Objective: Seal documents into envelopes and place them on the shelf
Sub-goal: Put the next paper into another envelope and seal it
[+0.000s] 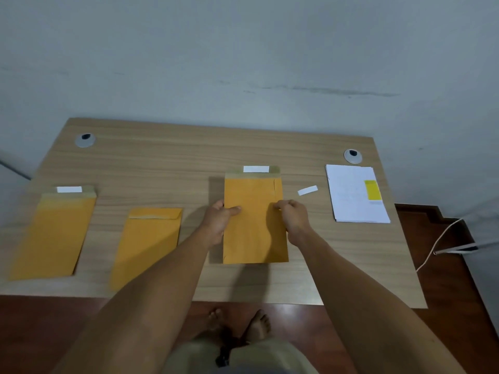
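Observation:
An orange envelope is held just above the wooden desk, its flap open at the far end with a white strip on it. My left hand grips its left edge, thumb on top. My right hand pinches its right edge. Two more orange envelopes lie to the left: one with its flap folded down, and one at the far left with its flap open. A stack of white documents with a yellow patch lies at the right.
A loose white paper strip lies between the held envelope and the documents. Two grey cable grommets sit near the desk's back corners. A white cable runs on the floor at the right. The wall stands behind the desk.

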### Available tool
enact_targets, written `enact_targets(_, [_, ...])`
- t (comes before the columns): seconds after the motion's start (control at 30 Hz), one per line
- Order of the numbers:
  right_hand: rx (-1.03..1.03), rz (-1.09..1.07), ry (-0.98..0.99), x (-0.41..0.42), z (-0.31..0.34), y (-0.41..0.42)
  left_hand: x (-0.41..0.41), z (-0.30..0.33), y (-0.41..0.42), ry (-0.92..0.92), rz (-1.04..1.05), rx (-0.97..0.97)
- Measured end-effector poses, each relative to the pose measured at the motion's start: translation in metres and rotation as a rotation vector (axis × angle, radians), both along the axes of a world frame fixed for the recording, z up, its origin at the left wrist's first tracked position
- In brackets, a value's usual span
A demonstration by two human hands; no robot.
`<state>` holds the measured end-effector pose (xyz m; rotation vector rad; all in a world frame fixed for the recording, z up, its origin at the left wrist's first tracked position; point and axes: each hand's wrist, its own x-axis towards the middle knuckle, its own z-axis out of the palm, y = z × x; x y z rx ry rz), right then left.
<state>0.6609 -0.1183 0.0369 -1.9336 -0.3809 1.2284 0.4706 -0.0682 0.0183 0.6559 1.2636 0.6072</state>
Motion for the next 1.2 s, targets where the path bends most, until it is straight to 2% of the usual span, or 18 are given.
enact_targets(0.17, [0.134,0.158,-0.164,0.025,0.0,0.014,0.006,0.0,0.01,0.024,-0.087,0.022])
enact_targets(0.27, [0.216,0.344,-0.435,0.04,0.005,0.032,0.002,0.001,0.017,0.061,-0.167,0.046])
enact_targets(0.33, [0.199,0.518,-0.557,0.049,0.01,0.047,0.0,0.003,0.022,0.075,-0.226,0.05])
enact_targets(0.47, [0.104,0.838,-0.546,0.054,0.029,0.071,-0.006,0.005,0.032,0.087,-0.345,0.049])
enact_targets(0.53, [0.101,0.893,-0.5,0.052,0.035,0.074,-0.008,0.007,0.038,0.106,-0.382,0.052])
enact_targets(0.63, [0.083,0.799,-0.383,0.055,0.034,0.069,-0.013,0.011,0.047,0.163,-0.423,0.081])
enact_targets(0.73, [0.088,0.645,-0.273,0.066,0.028,0.06,-0.024,0.012,0.06,0.311,-0.443,0.137])
enact_targets(0.83, [0.108,0.451,-0.144,0.082,0.018,0.049,-0.039,0.014,0.071,0.387,-0.368,0.172])
enact_targets(0.93, [0.077,0.281,-0.045,0.094,0.002,0.038,-0.046,0.016,0.074,0.345,-0.252,0.173])
enact_targets(1.03, [0.048,0.157,0.004,0.096,-0.015,0.029,-0.036,0.015,0.067,0.272,-0.198,0.096])
enact_targets(1.1, [0.041,0.108,0.017,0.089,-0.021,0.023,-0.027,0.008,0.061,0.234,-0.154,0.073])
enact_targets(1.2, [0.03,0.063,0.003,0.078,-0.031,0.017,-0.02,-0.005,0.056,0.272,-0.035,0.104])
